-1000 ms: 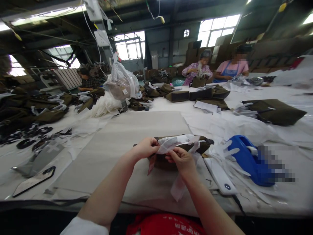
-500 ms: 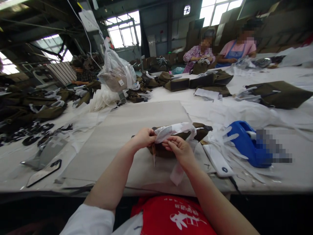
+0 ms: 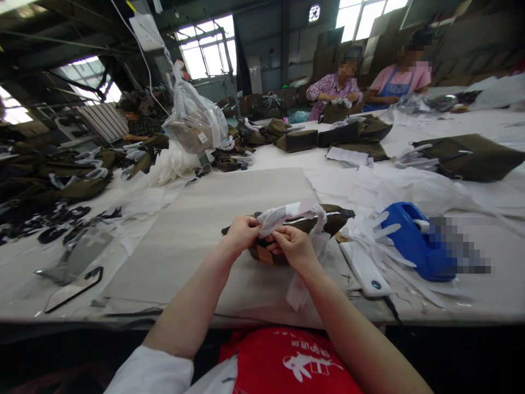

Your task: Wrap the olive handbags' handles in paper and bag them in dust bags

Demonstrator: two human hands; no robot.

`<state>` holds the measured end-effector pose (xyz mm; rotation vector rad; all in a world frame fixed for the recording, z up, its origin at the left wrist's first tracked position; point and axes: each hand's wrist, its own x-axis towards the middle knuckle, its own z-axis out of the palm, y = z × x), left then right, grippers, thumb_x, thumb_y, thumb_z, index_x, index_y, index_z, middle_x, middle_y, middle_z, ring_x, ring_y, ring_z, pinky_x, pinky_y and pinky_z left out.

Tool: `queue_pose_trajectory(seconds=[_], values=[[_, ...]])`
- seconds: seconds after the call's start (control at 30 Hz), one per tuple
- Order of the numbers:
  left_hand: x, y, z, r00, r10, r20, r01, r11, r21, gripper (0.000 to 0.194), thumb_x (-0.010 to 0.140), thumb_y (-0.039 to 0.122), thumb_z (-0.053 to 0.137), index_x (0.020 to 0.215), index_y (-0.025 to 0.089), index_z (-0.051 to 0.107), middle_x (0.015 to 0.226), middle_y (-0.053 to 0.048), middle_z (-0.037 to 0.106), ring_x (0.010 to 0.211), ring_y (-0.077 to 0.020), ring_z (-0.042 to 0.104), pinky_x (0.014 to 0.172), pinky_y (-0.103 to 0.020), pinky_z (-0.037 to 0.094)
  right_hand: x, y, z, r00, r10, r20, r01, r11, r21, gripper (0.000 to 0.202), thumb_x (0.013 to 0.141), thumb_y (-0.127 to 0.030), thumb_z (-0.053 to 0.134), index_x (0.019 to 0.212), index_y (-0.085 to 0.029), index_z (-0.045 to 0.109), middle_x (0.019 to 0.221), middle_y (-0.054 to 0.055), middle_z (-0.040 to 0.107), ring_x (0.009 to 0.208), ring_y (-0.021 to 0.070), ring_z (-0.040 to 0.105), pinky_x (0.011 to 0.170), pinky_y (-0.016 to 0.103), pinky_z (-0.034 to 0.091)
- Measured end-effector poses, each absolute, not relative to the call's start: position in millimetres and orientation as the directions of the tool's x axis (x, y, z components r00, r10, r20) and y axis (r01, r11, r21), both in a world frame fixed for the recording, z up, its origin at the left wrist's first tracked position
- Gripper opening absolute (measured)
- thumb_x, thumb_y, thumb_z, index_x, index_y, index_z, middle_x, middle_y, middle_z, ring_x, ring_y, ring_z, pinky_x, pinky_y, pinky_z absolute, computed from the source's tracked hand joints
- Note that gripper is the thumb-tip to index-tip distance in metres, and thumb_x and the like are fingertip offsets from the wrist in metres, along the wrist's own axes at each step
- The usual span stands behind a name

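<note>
A dark olive bag [image 3: 338,218] with a silver zipper lies on the grey sheet [image 3: 197,219] in front of me. White wrapping [image 3: 272,219] runs along its top, and a loose strip [image 3: 298,293] hangs down to the right. My left hand [image 3: 243,234] is closed on the wrapping at the bag's left end. Close beside it, my right hand [image 3: 293,246] pinches the wrapping's lower edge, fingertips near those of the left. A brown patch [image 3: 265,255] shows on the bag's front below my hands.
To the right are a white device [image 3: 365,269] with a cable and a blue tape dispenser [image 3: 418,241]. A phone [image 3: 74,290] lies at the left. More olive bags [image 3: 471,157] lie farther back. Two people work across the table; another is at the far left.
The brown patch on the bag's front has come into plain view, turned flat. More of the zipper shows. My right hand has shifted slightly left.
</note>
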<state>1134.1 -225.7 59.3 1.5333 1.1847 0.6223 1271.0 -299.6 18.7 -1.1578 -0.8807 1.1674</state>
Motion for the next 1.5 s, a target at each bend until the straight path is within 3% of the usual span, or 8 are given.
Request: queue_pose_trajectory(seconds=[0.17, 0.37, 0.5, 0.63, 0.8, 0.93, 1.03, 1.5], values=[[1135, -229, 61, 0.393, 0.908, -0.144, 0.366, -0.011, 0.931, 0.031, 0.059, 0.040, 0.075, 0.069, 0.010, 0.072, 0.056, 0.000, 0.063, 0.047, -0.0080, 0.046, 0.044, -0.020, 0.029, 1269, -302, 20, 0.212, 0.977, 0.008, -0.138, 0.038, -0.990, 0.019, 0.077, -0.039, 0.065, 0.080, -0.021, 0.067, 0.076, 0.003, 0.075, 0.057, 0.0169, 0.069, 0.048, 0.024, 0.055], [1131, -229, 65, 0.455, 0.877, -0.156, 0.404, -0.048, 0.913, 0.026, 0.063, 0.035, 0.072, 0.071, 0.011, 0.072, 0.051, 0.003, 0.056, 0.044, -0.0061, 0.039, 0.043, -0.019, 0.025, 1272, -307, 24, 0.281, 0.956, 0.080, -0.050, 0.098, -0.994, 0.016, 0.080, -0.035, 0.063, 0.078, -0.020, 0.065, 0.071, 0.004, 0.074, 0.059, 0.0184, 0.070, 0.054, 0.026, 0.056], [1129, -226, 62, 0.503, 0.858, -0.109, 0.297, -0.053, 0.953, 0.029, 0.063, 0.034, 0.073, 0.078, 0.010, 0.074, 0.064, -0.002, 0.067, 0.057, -0.0113, 0.054, 0.053, -0.021, 0.039, 1276, -309, 22, 0.252, 0.963, 0.094, -0.076, 0.117, -0.990, 0.025, 0.078, -0.041, 0.067, 0.089, -0.018, 0.068, 0.081, 0.006, 0.076, 0.068, 0.0185, 0.072, 0.062, 0.027, 0.058], [1129, -223, 61, 0.537, 0.827, -0.164, 0.266, 0.018, 0.964, 0.031, 0.061, 0.032, 0.074, 0.083, 0.010, 0.076, 0.072, -0.004, 0.071, 0.061, -0.0133, 0.059, 0.057, -0.023, 0.044, 1279, -311, 18, 0.248, 0.965, 0.081, -0.094, 0.107, -0.990, 0.034, 0.075, -0.045, 0.070, 0.093, -0.016, 0.069, 0.083, 0.006, 0.075, 0.073, 0.0189, 0.073, 0.067, 0.029, 0.060], [1128, -223, 66, 0.575, 0.798, -0.181, 0.281, 0.014, 0.959, 0.034, 0.058, 0.033, 0.078, 0.083, 0.010, 0.077, 0.070, -0.004, 0.072, 0.060, -0.0131, 0.058, 0.059, -0.023, 0.044, 1280, -311, 18, 0.247, 0.968, 0.046, -0.109, 0.075, -0.991, 0.029, 0.076, -0.043, 0.068, 0.089, -0.017, 0.070, 0.083, 0.005, 0.075, 0.075, 0.0182, 0.073, 0.063, 0.025, 0.059], [1129, -224, 68, 0.565, 0.806, -0.176, 0.293, 0.003, 0.956, 0.036, 0.057, 0.034, 0.079, 0.084, 0.010, 0.078, 0.067, -0.004, 0.070, 0.058, -0.0124, 0.056, 0.056, -0.022, 0.041, 1280, -308, 18, 0.249, 0.968, 0.023, -0.156, 0.064, -0.986, 0.034, 0.073, -0.040, 0.073, 0.096, -0.018, 0.061, 0.079, 0.003, 0.076, 0.070, 0.0178, 0.073, 0.059, 0.024, 0.059], [1129, -224, 67, 0.555, 0.812, -0.183, 0.304, 0.007, 0.953, 0.037, 0.057, 0.036, 0.078, 0.084, 0.010, 0.078, 0.065, -0.003, 0.069, 0.056, -0.0115, 0.054, 0.054, -0.021, 0.039, 1279, -308, 19, 0.270, 0.963, 0.010, -0.166, 0.057, -0.984, 0.034, 0.071, -0.042, 0.075, 0.087, -0.018, 0.058, 0.069, 0.002, 0.074, 0.066, 0.0179, 0.073, 0.056, 0.021, 0.058], [1129, -227, 66, 0.552, 0.818, -0.164, 0.264, 0.016, 0.964, 0.039, 0.058, 0.041, 0.080, 0.082, 0.010, 0.077, 0.067, -0.004, 0.070, 0.061, -0.0141, 0.058, 0.058, -0.024, 0.044, 1274, -308, 17, 0.310, 0.951, 0.019, -0.156, 0.070, -0.985, 0.039, 0.069, -0.051, 0.076, 0.086, -0.019, 0.062, 0.072, 0.004, 0.074, 0.066, 0.0199, 0.073, 0.053, 0.024, 0.056]])
